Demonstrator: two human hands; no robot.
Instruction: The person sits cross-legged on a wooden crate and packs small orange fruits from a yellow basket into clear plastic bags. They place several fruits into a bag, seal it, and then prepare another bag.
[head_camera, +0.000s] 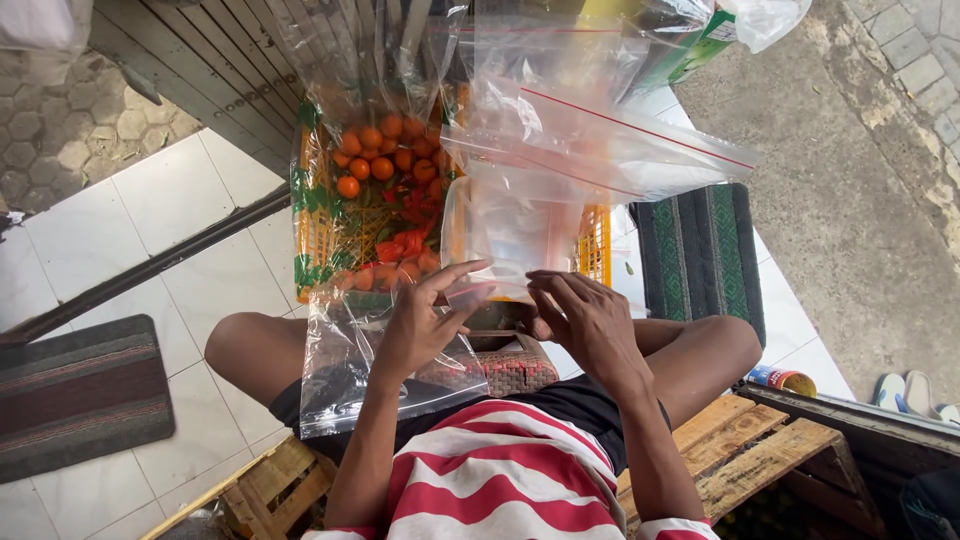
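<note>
Both my hands meet at the sealed edge of a clear zip bag (515, 235) with a red strip, held up in front of me. My left hand (425, 320) pinches the bag's near edge from the left, and my right hand (585, 320) grips it from the right. Another empty clear plastic bag (345, 365) lies over my left thigh. Beyond the bag stands a yellow plastic crate (598, 245) holding small orange fruits (385, 150) and red pieces under clear plastic. More clear bags (600, 140) hang above it.
I sit on a wooden pallet (745, 450) with a woven red-and-white item (510, 370) between my knees. A green striped mat (700, 250) lies to the right, a dark striped mat (80, 390) to the left. A small can (782, 379) and sandals (915, 395) sit at right.
</note>
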